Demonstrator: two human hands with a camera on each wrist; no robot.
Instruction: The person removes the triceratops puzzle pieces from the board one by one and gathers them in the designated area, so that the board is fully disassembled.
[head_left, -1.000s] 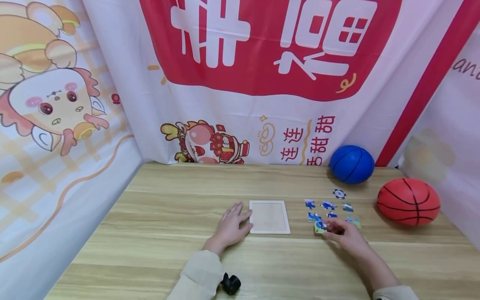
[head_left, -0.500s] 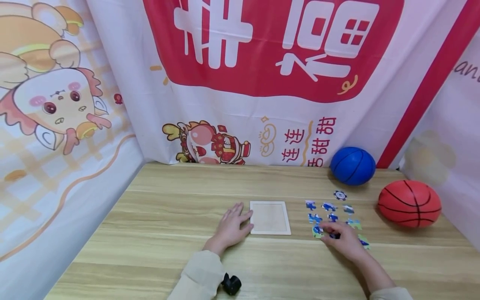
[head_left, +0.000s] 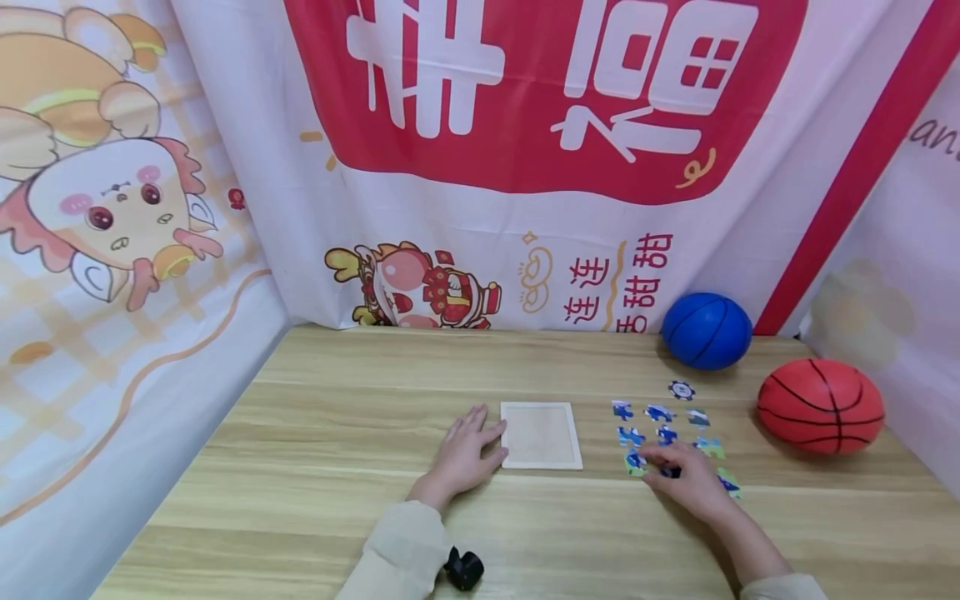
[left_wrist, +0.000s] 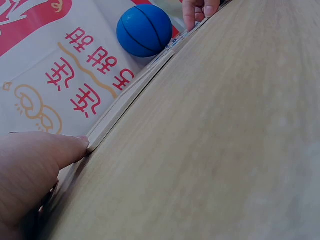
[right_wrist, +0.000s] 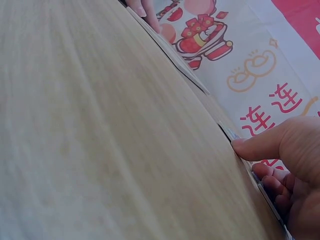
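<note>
My left hand (head_left: 465,450) rests on the table with its fingers spread, thumb and forefinger at the left edge of a white square puzzle frame (head_left: 576,437). In the left wrist view the left thumb (left_wrist: 70,149) presses against the frame's side. My right hand (head_left: 686,475) pinches a blue and green jigsaw piece (head_left: 633,463) at the lower left of a loose grid of pieces, low at the table. The right wrist view has the right thumb (right_wrist: 245,147) at that piece's edge, other fingers curled. More jigsaw pieces (head_left: 660,413) lie just beyond; the right hand partly covers others.
A round blue and white chip (head_left: 682,390) lies behind the pieces. A blue ball (head_left: 707,332) and a red ball (head_left: 821,407) sit at the back right of the wooden table (head_left: 337,417). Near the left sleeve is a small black object (head_left: 463,569). Printed curtains hang behind.
My right hand has moved slightly down and left, and the jigsaw piece it held tilted now lies flat at the grid's lower left. The left hand has stayed at the frame.
</note>
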